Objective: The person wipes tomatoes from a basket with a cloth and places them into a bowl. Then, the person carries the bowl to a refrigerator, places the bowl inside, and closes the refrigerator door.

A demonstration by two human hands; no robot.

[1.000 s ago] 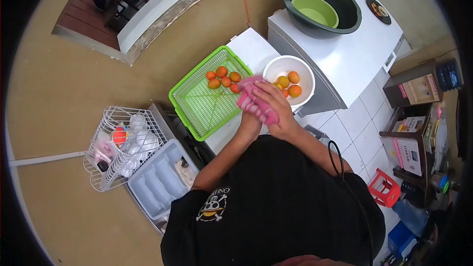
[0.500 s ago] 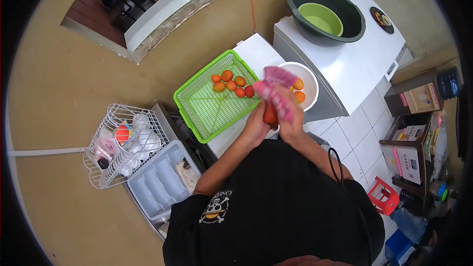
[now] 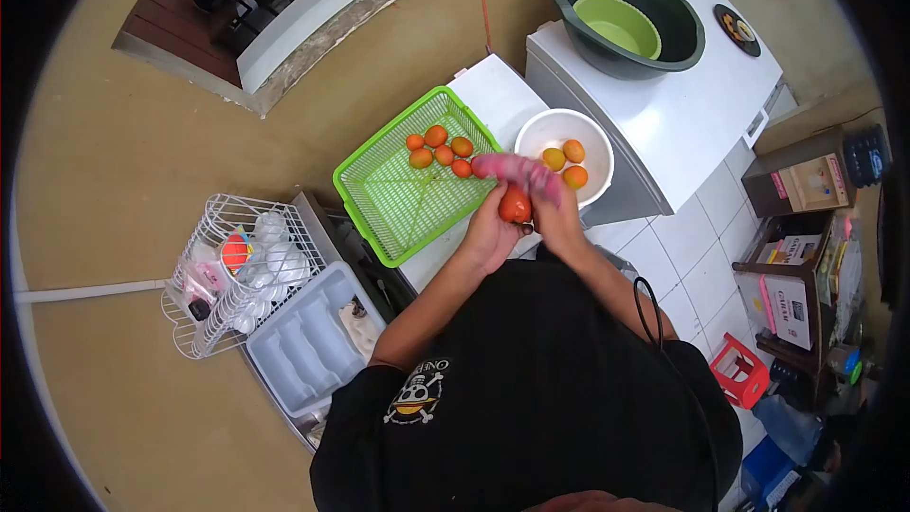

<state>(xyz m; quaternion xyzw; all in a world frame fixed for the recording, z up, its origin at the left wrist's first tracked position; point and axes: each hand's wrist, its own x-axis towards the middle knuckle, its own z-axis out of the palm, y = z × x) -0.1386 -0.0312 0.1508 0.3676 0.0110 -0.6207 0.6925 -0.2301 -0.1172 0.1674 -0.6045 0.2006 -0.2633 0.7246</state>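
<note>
My left hand (image 3: 493, 235) is closed around a red tomato (image 3: 515, 206), low in front of my chest. A pink patterned cloth (image 3: 517, 169) is gripped in my right hand (image 3: 561, 221), and it lies against the top of the tomato. Behind the hands, a green plastic basket (image 3: 379, 209) holds several orange-red tomatoes (image 3: 436, 137) grouped toward its far right part. To the right of the basket, a white bowl (image 3: 605, 159) contains three yellow-orange tomatoes (image 3: 574, 176). The cloth hides part of the basket's right edge.
A dark green tub (image 3: 697, 43) with a lighter green basin (image 3: 616, 24) inside stands on a white chest (image 3: 664, 123) at the right. A white wire rack (image 3: 213, 322) and a grey cutlery tray (image 3: 294, 351) are at the left. A red stool (image 3: 739, 372) stands on the floor.
The cloth has swung left and down across the tomato, uncovering the bowl's tomatoes. My right hand has shifted slightly, and more of the held tomato shows.
</note>
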